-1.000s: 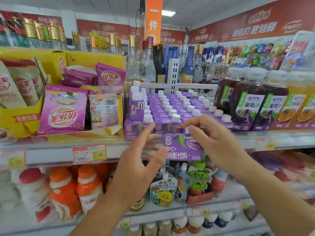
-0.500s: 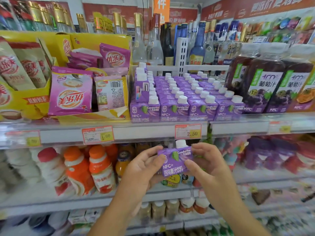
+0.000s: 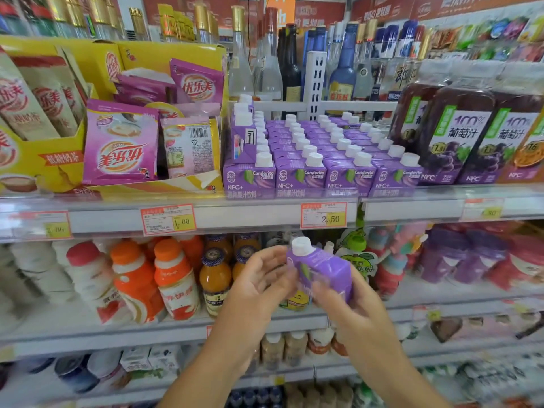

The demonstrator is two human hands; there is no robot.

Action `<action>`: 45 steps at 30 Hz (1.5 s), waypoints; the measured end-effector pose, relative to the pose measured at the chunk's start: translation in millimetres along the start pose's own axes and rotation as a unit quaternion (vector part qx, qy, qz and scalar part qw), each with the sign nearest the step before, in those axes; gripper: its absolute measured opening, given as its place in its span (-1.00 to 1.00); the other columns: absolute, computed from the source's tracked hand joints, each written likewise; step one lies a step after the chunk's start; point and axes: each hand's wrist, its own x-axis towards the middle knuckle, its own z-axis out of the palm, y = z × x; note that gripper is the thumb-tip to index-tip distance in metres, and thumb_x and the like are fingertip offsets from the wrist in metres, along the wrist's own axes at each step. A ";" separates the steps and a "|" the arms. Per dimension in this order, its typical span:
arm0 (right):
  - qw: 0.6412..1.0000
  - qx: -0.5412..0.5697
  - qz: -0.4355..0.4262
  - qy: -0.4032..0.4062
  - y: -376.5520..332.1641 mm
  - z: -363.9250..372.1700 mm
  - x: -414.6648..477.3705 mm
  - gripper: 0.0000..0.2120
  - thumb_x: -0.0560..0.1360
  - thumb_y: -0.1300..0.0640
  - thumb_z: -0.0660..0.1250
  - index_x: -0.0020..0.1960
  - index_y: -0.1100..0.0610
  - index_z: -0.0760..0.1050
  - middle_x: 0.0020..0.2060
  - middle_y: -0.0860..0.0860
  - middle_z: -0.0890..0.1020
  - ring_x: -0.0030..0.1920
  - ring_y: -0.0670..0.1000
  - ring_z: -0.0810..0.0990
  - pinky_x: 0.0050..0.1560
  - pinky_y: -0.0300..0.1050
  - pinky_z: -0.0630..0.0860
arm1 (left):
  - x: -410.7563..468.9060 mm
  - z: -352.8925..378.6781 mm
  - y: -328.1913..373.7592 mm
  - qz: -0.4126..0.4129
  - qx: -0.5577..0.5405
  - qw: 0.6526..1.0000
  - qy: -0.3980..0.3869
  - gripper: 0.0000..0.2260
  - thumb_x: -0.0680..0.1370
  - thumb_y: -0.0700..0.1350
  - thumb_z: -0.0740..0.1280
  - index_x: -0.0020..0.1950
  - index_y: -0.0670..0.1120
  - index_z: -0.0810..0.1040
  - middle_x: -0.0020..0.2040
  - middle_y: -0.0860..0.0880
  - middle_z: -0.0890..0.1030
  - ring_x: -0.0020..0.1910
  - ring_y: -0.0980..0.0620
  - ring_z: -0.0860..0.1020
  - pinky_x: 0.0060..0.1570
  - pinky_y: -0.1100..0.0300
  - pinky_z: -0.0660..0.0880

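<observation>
A small purple juice carton (image 3: pixel 326 267) with a white screw cap is held in front of the middle shelf, tilted with its cap up and to the left. My right hand (image 3: pixel 350 307) grips it from below and from the right, fingers curled over its front. My left hand (image 3: pixel 259 285) is at its left side with fingers spread and loosely bent, touching its left edge or just off it; motion blur hides which. On the shelf above stand rows of the same purple cartons (image 3: pixel 321 148).
Pink milk-tea sachets in a yellow display box (image 3: pixel 120 142) stand left of the cartons, dark grape juice bottles (image 3: pixel 459 136) right. Glass bottles (image 3: pixel 294 60) line the back. Orange-capped drink bottles (image 3: pixel 173 278) fill the middle shelf. Price tags (image 3: pixel 323 214) hang on the shelf rail.
The carton came off the upper shelf and down in front of the middle shelf. It has since turned, its front now angled left, and my left hand has loosened from it.
</observation>
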 end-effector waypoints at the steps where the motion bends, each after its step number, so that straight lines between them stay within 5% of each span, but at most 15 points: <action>1: 0.999 0.036 0.026 -0.008 -1.4 -0.6 -1.8 -0.69 0.42 0.01 0.43 0.16 -0.05 0.56 0.01 -0.12 0.70 0.03 -0.15 0.65 -0.06 -0.37 0.52 | 0.8 -0.6 -1.0 -0.010 0.013 1.000 -0.016 -0.52 0.43 0.10 0.45 0.32 0.03 0.53 0.23 0.05 0.64 0.24 0.06 0.58 0.18 0.15 0.53; 6: 0.999 -0.040 0.034 0.017 6.0 -6.3 -2.2 -0.83 0.49 -0.20 0.33 0.07 -0.26 0.58 0.05 -0.16 0.62 0.09 -0.20 0.57 0.02 -0.35 0.46 | -3.4 -0.8 -1.5 -0.026 -0.018 0.997 -0.077 -0.65 0.54 -0.08 0.29 0.32 -0.10 0.54 0.19 -0.09 0.66 0.21 -0.07 0.61 0.16 0.12 0.56; 10: 0.996 -0.036 0.052 0.062 6.3 -17.5 3.3 -0.68 0.39 -0.15 0.32 0.10 -0.08 0.56 -0.16 -0.01 0.66 -0.38 -0.09 0.55 -0.42 -0.25 0.45 | -2.6 -7.4 -5.6 -0.034 -0.048 0.997 -0.044 -0.55 0.39 -0.12 0.41 0.28 -0.10 0.53 0.10 -0.10 0.70 0.14 -0.04 0.65 0.01 0.18 0.62; 13: 0.996 -0.012 0.050 0.071 7.1 -18.7 4.8 -0.61 0.36 -0.08 0.34 0.17 0.00 0.54 -0.19 0.06 0.67 -0.40 0.04 0.57 -0.49 -0.18 0.48 | -2.6 -7.3 -8.2 -0.033 -0.044 0.998 -0.027 -0.53 0.35 -0.12 0.44 0.26 -0.08 0.55 0.08 -0.09 0.70 0.11 -0.02 0.66 -0.04 0.20 0.63; 16: 0.995 -0.004 0.047 0.087 11.5 -19.5 6.5 -0.57 0.38 0.00 0.34 0.24 0.04 0.51 -0.14 0.02 0.70 -0.33 0.09 0.63 -0.43 -0.20 0.53 | -3.2 -4.7 -11.0 -0.023 -0.029 0.999 -0.020 -0.55 0.32 -0.11 0.45 0.21 -0.05 0.58 0.06 -0.06 0.71 0.09 0.02 0.67 -0.06 0.23 0.62; 19: 0.995 -0.010 0.033 0.089 17.7 -15.5 4.2 -0.50 0.38 -0.03 0.42 0.31 -0.11 0.44 0.12 -0.02 0.62 -0.10 0.02 0.69 -0.17 -0.16 0.62 | -4.1 -0.4 -11.3 -0.011 -0.020 1.000 -0.011 -0.60 0.34 -0.09 0.45 0.18 -0.05 0.61 0.05 -0.03 0.71 0.08 0.03 0.67 -0.03 0.22 0.62; 21: 0.997 -0.023 0.031 0.061 21.7 -10.5 2.1 -0.32 0.27 -0.17 0.56 0.32 -0.26 0.36 0.28 -0.06 0.47 0.12 -0.03 0.64 0.03 -0.13 0.61 | -4.4 1.5 -10.5 -0.010 -0.030 0.999 -0.011 -0.67 0.42 -0.04 0.39 0.16 -0.08 0.64 0.06 -0.08 0.71 0.09 -0.03 0.67 0.02 0.16 0.63; 23: 0.997 -0.057 0.028 0.049 23.8 -7.7 2.0 -0.15 0.14 -0.18 0.63 0.33 -0.32 0.31 0.23 -0.24 0.38 0.20 -0.07 0.58 0.11 -0.12 0.59 | -5.1 3.1 -8.7 -0.021 -0.035 0.999 -0.021 -0.67 0.49 0.03 0.30 0.13 -0.09 0.68 0.06 -0.12 0.71 0.09 -0.06 0.67 0.04 0.11 0.63; 27: 0.998 -0.056 0.020 0.024 16.3 -10.7 2.3 -0.24 0.30 0.16 0.61 0.37 -0.22 0.35 0.21 -0.18 0.46 0.14 -0.07 0.61 0.08 -0.15 0.59 | -3.9 2.3 -8.2 -0.027 -0.012 0.999 -0.026 -0.73 0.45 -0.02 0.36 0.08 -0.06 0.69 0.09 -0.08 0.70 0.06 -0.05 0.68 -0.06 0.15 0.63; 33: 0.989 0.078 0.106 -0.073 14.7 -19.3 -4.9 -0.35 0.29 -0.02 0.51 0.34 0.00 0.42 0.16 -0.01 0.64 0.10 0.01 0.65 -0.01 -0.18 0.58 | 1.7 -7.4 -5.6 -0.062 0.015 0.993 -0.102 -0.58 0.49 0.01 0.36 0.35 -0.01 0.52 0.22 -0.04 0.65 0.20 -0.03 0.62 0.18 0.07 0.56; 39: 0.996 0.032 0.066 -0.047 14.7 -22.2 -2.5 -0.63 0.38 0.09 0.44 0.18 -0.07 0.58 0.11 0.08 0.62 -0.03 -0.02 0.66 -0.15 -0.18 0.58 | 4.3 -12.3 -9.6 -0.028 0.017 0.998 -0.055 -0.63 0.43 -0.17 0.42 0.24 -0.07 0.57 0.09 -0.07 0.70 0.08 -0.08 0.67 0.05 0.05 0.63; 45: 0.990 -0.128 -0.010 -0.062 10.9 -40.1 2.5 -0.45 0.52 0.34 0.35 0.17 -0.34 0.49 0.08 -0.14 0.66 0.08 -0.04 0.64 0.05 -0.20 0.57 | 7.1 -22.3 -7.6 0.031 0.078 0.996 -0.043 -0.57 0.32 -0.21 0.48 0.18 0.00 0.60 0.08 0.07 0.70 0.09 0.09 0.65 -0.04 0.27 0.57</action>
